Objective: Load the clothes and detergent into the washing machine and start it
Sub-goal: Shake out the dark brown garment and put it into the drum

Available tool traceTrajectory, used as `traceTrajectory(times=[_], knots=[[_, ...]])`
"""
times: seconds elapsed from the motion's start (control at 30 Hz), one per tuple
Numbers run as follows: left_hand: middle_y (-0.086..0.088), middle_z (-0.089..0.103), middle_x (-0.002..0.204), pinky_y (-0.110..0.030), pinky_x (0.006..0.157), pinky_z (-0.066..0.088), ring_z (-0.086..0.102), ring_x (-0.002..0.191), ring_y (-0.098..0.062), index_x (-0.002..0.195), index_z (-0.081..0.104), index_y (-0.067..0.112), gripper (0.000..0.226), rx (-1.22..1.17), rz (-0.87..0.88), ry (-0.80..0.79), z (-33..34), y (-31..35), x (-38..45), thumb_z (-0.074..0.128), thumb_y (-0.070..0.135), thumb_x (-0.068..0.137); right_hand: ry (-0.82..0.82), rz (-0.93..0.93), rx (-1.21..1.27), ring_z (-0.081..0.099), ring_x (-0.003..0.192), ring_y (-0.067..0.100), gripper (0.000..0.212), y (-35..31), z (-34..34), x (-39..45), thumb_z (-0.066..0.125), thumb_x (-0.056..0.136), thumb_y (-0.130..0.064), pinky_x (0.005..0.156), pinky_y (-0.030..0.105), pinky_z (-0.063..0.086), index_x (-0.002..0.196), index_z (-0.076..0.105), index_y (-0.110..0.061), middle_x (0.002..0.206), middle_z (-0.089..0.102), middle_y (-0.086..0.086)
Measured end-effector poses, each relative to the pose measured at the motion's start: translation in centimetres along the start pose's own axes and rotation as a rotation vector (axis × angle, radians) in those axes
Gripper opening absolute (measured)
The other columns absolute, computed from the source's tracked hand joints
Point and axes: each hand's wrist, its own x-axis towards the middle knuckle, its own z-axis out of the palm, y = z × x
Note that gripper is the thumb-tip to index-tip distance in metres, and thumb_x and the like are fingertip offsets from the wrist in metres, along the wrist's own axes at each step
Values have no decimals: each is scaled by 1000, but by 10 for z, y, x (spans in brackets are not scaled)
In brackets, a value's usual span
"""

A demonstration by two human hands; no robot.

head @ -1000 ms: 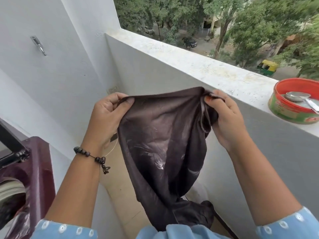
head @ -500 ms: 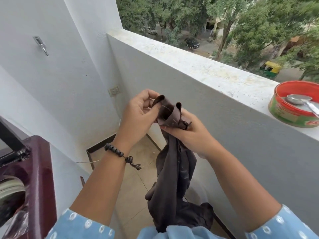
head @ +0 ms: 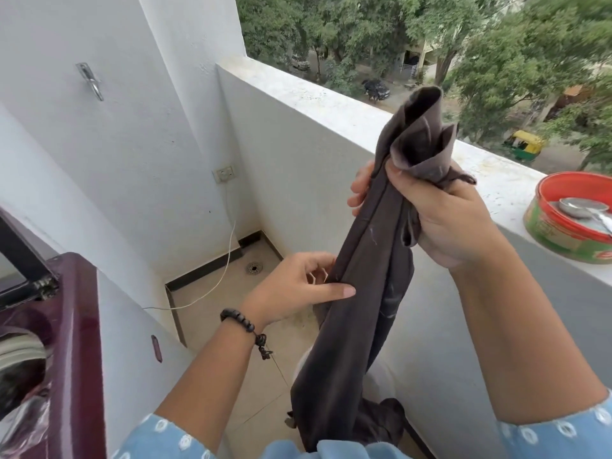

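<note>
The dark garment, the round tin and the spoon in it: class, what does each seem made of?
Dark garment: soft matte woven or knit cloth, draping in folds, lint showing. Round tin: probably printed metal, thin rolled rim, glossy. Spoon: polished metal, mirror-like shine.

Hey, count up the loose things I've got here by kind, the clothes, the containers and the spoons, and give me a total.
Clothes: 1, the dark brown garment gripped by the right hand, the left hand touching it.
Containers: 1, the red-rimmed tin on the parapet ledge.
Spoons: 1, the metal spoon lying in the tin.
Total: 3
</note>
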Motion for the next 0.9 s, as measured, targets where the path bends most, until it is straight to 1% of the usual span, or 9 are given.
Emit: traceTrajectory(times=[0.1, 0.2, 0.3, 0.4, 0.53, 0.67, 0.77, 0.83, 0.9], knots=[[-4, 70, 112, -58, 95, 49, 63, 104, -36, 110, 74, 30, 41, 160, -80, -10, 1, -23, 0, 72, 54, 76, 9, -46, 89, 69, 82, 25, 23, -9, -4, 2, 53, 91, -23, 83, 44, 56, 96, 61, -2, 89, 70, 7], [1, 73, 113, -42, 102, 49, 67, 107, -17, 112, 74, 19, 30, 107, -99, 26, -4, -37, -1, 66, 39, 92, 55, -68, 109, 69, 80, 25, 24, -13, -11, 4, 53, 91, -23, 82, 43, 56, 97, 61, -1, 90, 70, 8], [3, 75, 108, -29, 92, 49, 68, 102, -11, 112, 72, 15, 33, 48, 3, 227, -21, -28, 0, 51, 35, 96, 143, -55, 105, 68, 79, 27, 23, -7, -21, 4, 50, 97, -20, 80, 44, 56, 94, 66, -4, 89, 70, 9], [-3, 74, 110, -35, 91, 49, 67, 101, -15, 112, 71, 16, 30, -76, 109, 430, -40, -11, 3, 51, 34, 98, 254, -30, 111, 67, 77, 27, 29, 3, -27, 2, 48, 100, -17, 80, 45, 57, 85, 71, -7, 86, 71, 11], [5, 75, 96, -35, 86, 50, 67, 93, -12, 97, 75, 31, 24, -77, 274, 644, -53, 24, 5, 51, 28, 101, 366, 37, 138, 69, 96, 26, 22, 21, -20, 4, 51, 98, -17, 81, 41, 59, 101, 65, 0, 99, 72, 10], [14, 75, 87, -24, 80, 53, 68, 86, -5, 93, 75, 32, 22, 69, 389, 567, -31, 66, 16, 56, 20, 100, 178, 129, 58, 65, 113, 20, 58, 42, 7, 1, 69, 80, -22, 95, 36, 55, 132, 51, -7, 119, 66, 7], [20, 72, 78, -16, 72, 51, 67, 77, 3, 88, 69, 35, 20, 274, 456, 571, -17, 80, 25, 63, 16, 92, -31, 214, -105, 64, 112, 11, 59, 60, 25, -1, 79, 78, -10, 94, 29, 54, 130, 51, -19, 119, 66, 1], [7, 71, 74, -23, 66, 51, 67, 70, -9, 84, 65, 34, 9, 277, 464, 638, -21, 78, 27, 67, 26, 88, -14, 231, -118, 69, 99, 12, 39, 61, 24, 1, 74, 82, 0, 84, 26, 56, 118, 59, -4, 106, 71, 6], [-14, 68, 78, -41, 68, 52, 65, 74, -32, 85, 63, 33, 10, 208, 422, 652, -28, 69, 23, 68, 42, 83, 30, 190, -168, 69, 92, 17, 24, 57, 17, 5, 69, 85, 3, 82, 29, 58, 108, 63, 7, 97, 71, 15]])
